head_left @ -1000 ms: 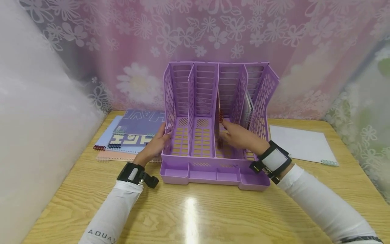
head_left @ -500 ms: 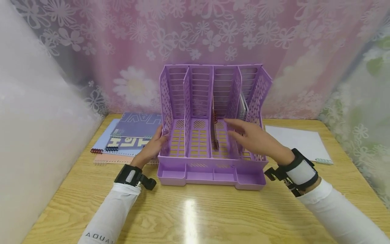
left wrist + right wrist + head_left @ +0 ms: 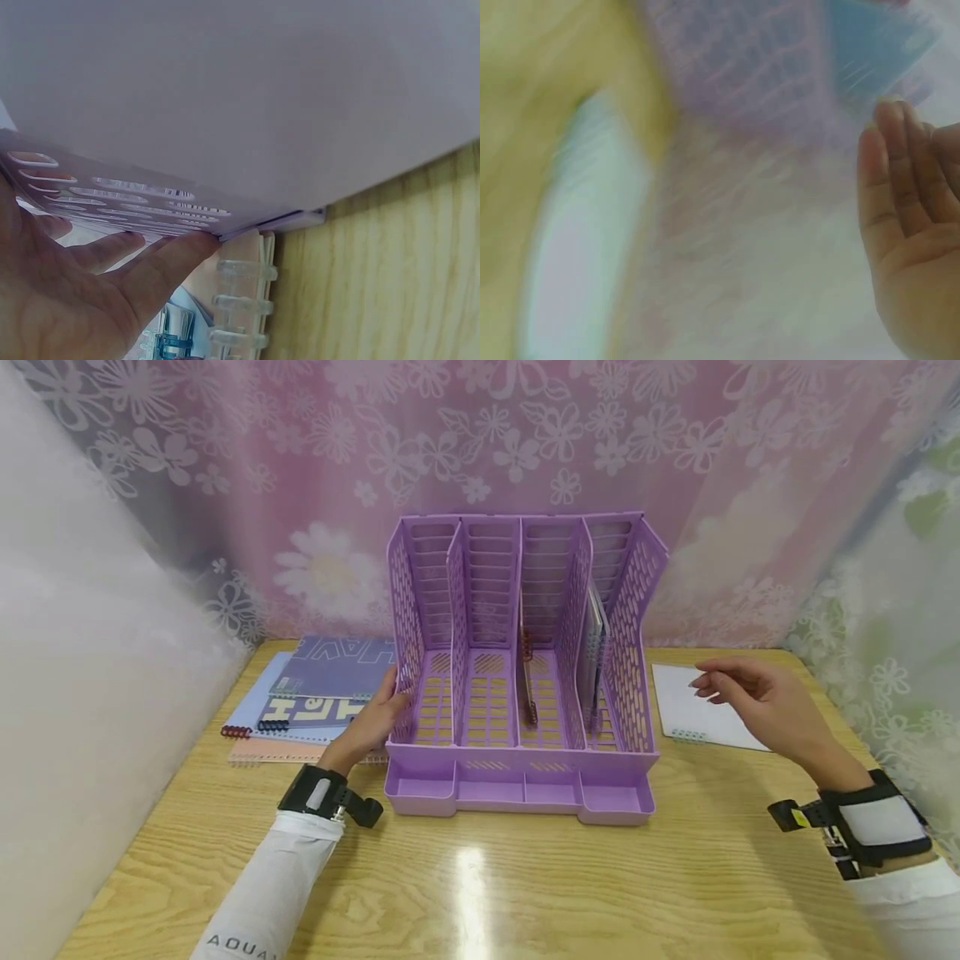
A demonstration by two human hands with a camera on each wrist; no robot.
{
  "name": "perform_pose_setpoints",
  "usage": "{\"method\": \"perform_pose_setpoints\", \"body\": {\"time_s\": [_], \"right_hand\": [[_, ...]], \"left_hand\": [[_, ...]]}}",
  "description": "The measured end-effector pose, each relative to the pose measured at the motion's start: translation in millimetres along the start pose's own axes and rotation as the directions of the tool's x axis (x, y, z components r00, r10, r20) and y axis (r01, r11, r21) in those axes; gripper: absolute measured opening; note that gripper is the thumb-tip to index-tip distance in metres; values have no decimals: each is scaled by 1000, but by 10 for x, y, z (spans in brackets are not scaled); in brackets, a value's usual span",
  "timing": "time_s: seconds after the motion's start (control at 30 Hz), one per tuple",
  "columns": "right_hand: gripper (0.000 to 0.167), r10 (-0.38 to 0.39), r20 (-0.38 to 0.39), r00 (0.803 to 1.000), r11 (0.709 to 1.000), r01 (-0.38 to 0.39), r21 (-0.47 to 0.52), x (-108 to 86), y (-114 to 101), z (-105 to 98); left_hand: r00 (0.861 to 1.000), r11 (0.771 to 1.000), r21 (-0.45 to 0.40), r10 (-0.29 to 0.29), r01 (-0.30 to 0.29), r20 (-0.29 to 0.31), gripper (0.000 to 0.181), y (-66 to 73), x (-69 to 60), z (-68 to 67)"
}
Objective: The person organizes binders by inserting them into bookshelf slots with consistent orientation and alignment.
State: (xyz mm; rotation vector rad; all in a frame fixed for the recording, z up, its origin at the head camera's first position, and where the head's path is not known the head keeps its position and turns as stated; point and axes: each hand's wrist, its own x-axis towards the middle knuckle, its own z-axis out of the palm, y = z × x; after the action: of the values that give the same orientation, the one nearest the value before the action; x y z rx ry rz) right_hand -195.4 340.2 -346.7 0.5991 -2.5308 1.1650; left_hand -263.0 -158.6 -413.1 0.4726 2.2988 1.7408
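Note:
A purple plastic desk file organizer [image 3: 521, 760] stands upright in the head view. My left hand [image 3: 371, 718] grips its left side wall, the thumb at the wall's front edge and the fingers [image 3: 105, 251] along the slotted outer face. Upright in the third compartment from the left is a thin spiral notebook [image 3: 527, 685] with brown-red coils, leaning on the divider at its left. Pale spiral notebooks [image 3: 594, 652] stand in the rightmost compartment. My right hand [image 3: 772, 710] holds nothing, fingers slightly bent, above a white spiral notebook [image 3: 720, 718] lying flat.
Left of the organizer lie overlapping spiral notebooks: a purple-blue one [image 3: 330, 668], a light blue one [image 3: 258, 706] and a peach one [image 3: 281, 750]. A floral curtain [image 3: 487, 435] hangs behind the wooden table [image 3: 555, 893]. The right wrist view is blurred.
My right hand has left the brown-red-coiled notebook in the third compartment and moved right, out of the organizer, over the white notebook. My left hand stays on the organizer's left wall.

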Motion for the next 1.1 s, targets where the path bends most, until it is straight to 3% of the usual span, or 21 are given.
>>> {"method": "perform_pose_setpoints", "body": {"time_s": [0.07, 0.13, 0.27, 0.33, 0.47, 0.53, 0.7, 0.83, 1.0, 1.1], "right_hand": [[27, 91, 50, 995, 992, -86, -89, -95, 218, -62], [35, 165, 152, 975, 975, -138, -172, -179, 414, -115], [62, 262, 342, 903, 951, -180, -251, -288, 735, -187], [71, 247, 366, 897, 954, -157, -256, -308, 886, -194], [79, 216, 361, 907, 948, -108, -299, -316, 1137, -186], [81, 235, 377, 896, 938, -109, -328, -333, 1224, -186], [84, 326, 417, 848, 911, -164, -378, -367, 1319, -202], [83, 354, 434, 828, 887, -150, -436, -343, 1288, -208], [80, 382, 464, 799, 835, -83, -544, -349, 1179, -198], [70, 342, 489, 802, 809, 13, -587, -394, 1131, -184]], "left_hand": [[1000, 1000, 12, -2, 2, -7, 60, -42, 11, -1], [1000, 1000, 18, -7, 7, -8, 60, 35, -21, 9], [1000, 1000, 9, -19, 19, 6, 61, 220, -96, 25], [1000, 1000, 1, -20, 20, 7, 61, 270, -115, 30], [1000, 1000, -11, -9, 9, 4, 61, 266, -113, 31], [1000, 1000, -11, 3, -3, 9, 60, 246, -102, 32], [1000, 1000, 1, -17, 17, 6, 60, 91, -32, 15], [998, 999, 14, -51, 52, -19, 62, -16, 15, -10], [999, 999, 13, -35, 36, -35, 62, -55, 22, -6], [999, 999, 10, -32, 32, -37, 61, -75, 12, 10]]}}
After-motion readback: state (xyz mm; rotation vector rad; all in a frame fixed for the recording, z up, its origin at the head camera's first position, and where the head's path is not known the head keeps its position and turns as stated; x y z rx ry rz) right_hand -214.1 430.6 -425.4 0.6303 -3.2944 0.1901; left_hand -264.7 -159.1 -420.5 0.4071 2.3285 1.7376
